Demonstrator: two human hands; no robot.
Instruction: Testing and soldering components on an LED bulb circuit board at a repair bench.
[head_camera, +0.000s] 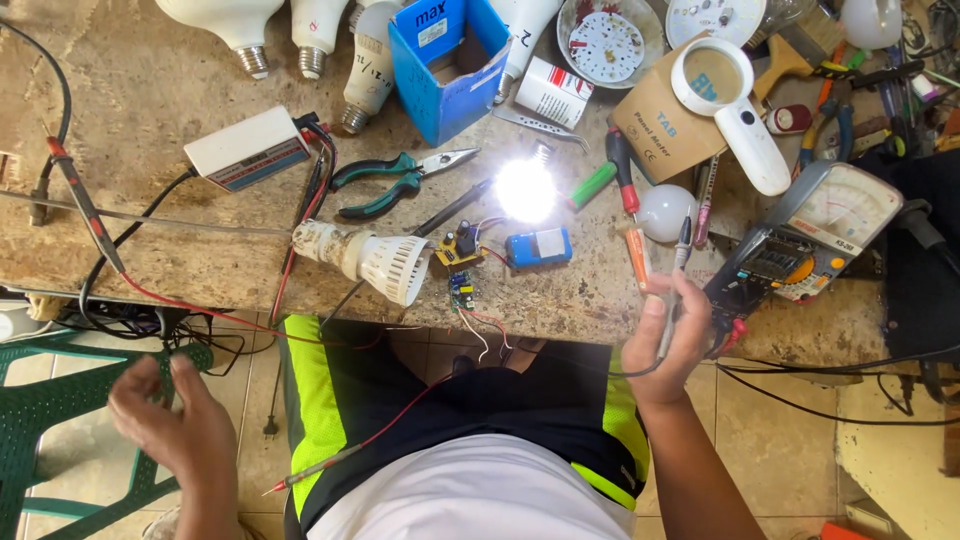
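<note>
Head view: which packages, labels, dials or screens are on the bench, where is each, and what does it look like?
Blue carton: top centre, open, white label patch.
Brown cardboard box: upper right, tilted, dark print, under a white magnifier.
White adapter box: left, rectangular, red-blue label.
Analog multimeter: right, dark body, pale dial face.
Blue battery pack: centre, white label.
Right hand: holds test probes.

The open cardboard box (447, 62) was blue, the pliers' rubber grips (378, 184) teal, the small wrapped battery pack (538, 247) blue (with a white label), the shorts (465, 400) black with neon-yellow stripes.
</note>
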